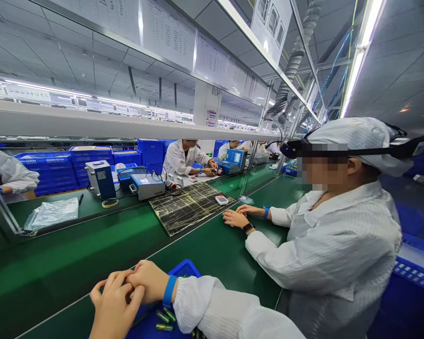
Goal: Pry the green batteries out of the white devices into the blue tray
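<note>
Green cylinders [164, 327] lie near left hand [113, 303] and right hand [152, 281], grip curled, what it holds unclear.

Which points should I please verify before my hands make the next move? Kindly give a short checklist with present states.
1. Blue wristband on right wrist: ok, worn.
2. Contents between left hand and right hand: cannot tell, the fingers hide it.
3. Green cylinders in the blue tray: ok, several show.
4. Full view into the blue tray: not ok, the white sleeve covers part.
5. Co-worker's hands apart from yours: ok, farther along the green bench.
</note>
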`<state>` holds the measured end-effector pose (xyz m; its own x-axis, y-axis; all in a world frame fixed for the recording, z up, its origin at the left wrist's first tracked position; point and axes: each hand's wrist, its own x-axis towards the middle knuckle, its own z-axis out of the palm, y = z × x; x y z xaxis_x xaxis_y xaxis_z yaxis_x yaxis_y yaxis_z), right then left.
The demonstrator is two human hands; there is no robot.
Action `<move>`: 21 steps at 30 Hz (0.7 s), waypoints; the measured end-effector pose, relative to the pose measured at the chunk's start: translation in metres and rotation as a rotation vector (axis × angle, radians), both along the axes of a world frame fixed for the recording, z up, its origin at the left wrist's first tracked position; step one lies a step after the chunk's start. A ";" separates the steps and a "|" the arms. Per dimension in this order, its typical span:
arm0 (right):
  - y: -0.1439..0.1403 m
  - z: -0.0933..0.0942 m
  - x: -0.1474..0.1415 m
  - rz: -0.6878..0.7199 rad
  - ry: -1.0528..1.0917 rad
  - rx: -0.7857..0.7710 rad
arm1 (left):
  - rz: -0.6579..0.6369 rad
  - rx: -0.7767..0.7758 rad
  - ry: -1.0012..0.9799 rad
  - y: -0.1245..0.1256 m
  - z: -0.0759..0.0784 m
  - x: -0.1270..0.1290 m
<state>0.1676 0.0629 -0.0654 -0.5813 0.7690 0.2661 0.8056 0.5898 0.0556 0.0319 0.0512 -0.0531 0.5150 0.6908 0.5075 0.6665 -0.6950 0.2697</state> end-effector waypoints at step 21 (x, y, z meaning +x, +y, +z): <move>-0.009 0.022 0.017 -0.422 0.240 -0.011 | 0.003 0.289 -0.087 0.015 0.001 -0.010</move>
<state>0.1843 0.0542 -0.0435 -0.1416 0.9279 0.3450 0.9640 0.2085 -0.1651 0.0221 0.0660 -0.0523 0.4591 0.5127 0.7255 0.6518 -0.7493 0.1170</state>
